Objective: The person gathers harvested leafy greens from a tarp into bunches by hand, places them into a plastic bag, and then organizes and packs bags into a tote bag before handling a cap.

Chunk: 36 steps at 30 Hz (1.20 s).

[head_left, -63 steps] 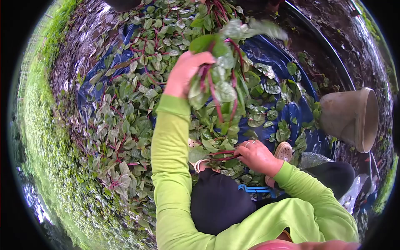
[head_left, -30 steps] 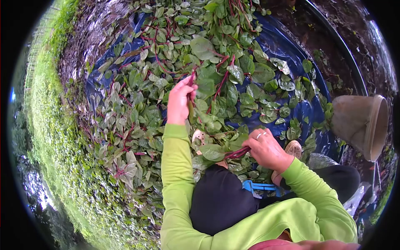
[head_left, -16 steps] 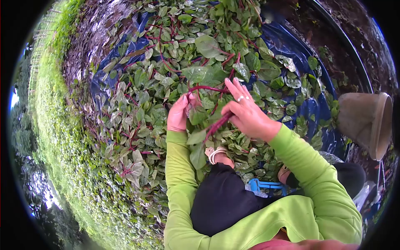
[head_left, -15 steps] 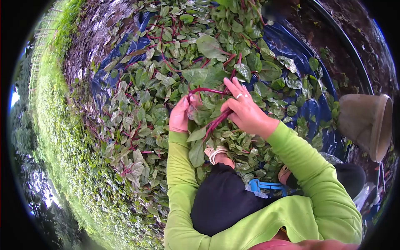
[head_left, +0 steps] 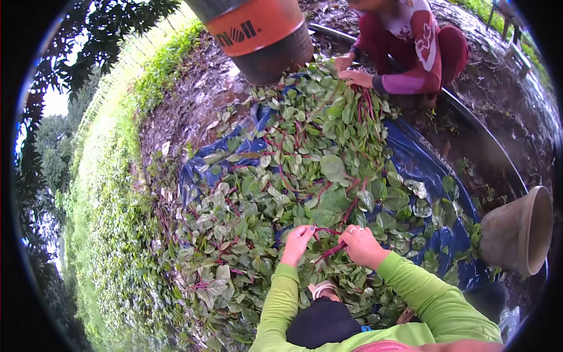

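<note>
Lower in view than half a second ago, as the camera has tilted up, a red stem (head_left: pixel 328 231) spans both hands. The left hand (head_left: pixel 298 243) pinches one end; the right hand (head_left: pixel 362 246) is curled closed on it, and on a small bunch (head_left: pixel 331 253) slanting down-left. Such stems look easily bruised, so a light pinch and loose gathering seem best. Around them, leaves (head_left: pixel 258 234) lie over a blue tarp (head_left: pixel 410 142). Farther out stand a brown pot (head_left: pixel 503 234), contents not visible, and an orange drum (head_left: pixel 272 26), its inside hidden, near a co-worker's hands (head_left: pixel 358 78).
</note>
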{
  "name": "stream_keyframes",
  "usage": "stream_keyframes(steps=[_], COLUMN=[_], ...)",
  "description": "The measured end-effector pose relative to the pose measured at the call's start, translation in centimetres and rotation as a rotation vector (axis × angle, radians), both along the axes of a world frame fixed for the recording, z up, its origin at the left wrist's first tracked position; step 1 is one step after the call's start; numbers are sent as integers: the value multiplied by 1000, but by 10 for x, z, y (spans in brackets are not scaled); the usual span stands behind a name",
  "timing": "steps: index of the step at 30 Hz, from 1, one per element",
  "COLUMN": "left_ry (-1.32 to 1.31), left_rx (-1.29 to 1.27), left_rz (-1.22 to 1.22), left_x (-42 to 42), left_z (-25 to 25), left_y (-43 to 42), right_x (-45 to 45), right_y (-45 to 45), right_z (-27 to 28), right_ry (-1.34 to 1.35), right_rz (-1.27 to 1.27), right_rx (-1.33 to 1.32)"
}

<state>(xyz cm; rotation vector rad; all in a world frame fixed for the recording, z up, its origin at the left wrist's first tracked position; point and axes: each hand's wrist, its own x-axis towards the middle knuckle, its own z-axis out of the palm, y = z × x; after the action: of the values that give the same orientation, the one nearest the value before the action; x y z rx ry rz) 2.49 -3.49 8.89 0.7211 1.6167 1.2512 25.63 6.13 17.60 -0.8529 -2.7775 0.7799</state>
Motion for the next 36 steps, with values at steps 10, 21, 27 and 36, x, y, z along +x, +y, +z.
stream_keyframes(steps=[10, 21, 27, 36], left_ry=[-493, 345, -149, 473], left_rx=[58, -97, 35, -103], left_rz=[520, -111, -149, -210], left_x=[-32, 48, 69, 2], left_z=[-18, 97, 43, 32], left_y=[5, -8, -15, -81], right_x=[8, 13, 14, 7], right_y=[-33, -35, -46, -51], right_z=[34, 27, 1, -30], right_ry=[36, 121, 93, 0], right_rz=[195, -77, -12, 89], right_rx=[125, 22, -9, -76])
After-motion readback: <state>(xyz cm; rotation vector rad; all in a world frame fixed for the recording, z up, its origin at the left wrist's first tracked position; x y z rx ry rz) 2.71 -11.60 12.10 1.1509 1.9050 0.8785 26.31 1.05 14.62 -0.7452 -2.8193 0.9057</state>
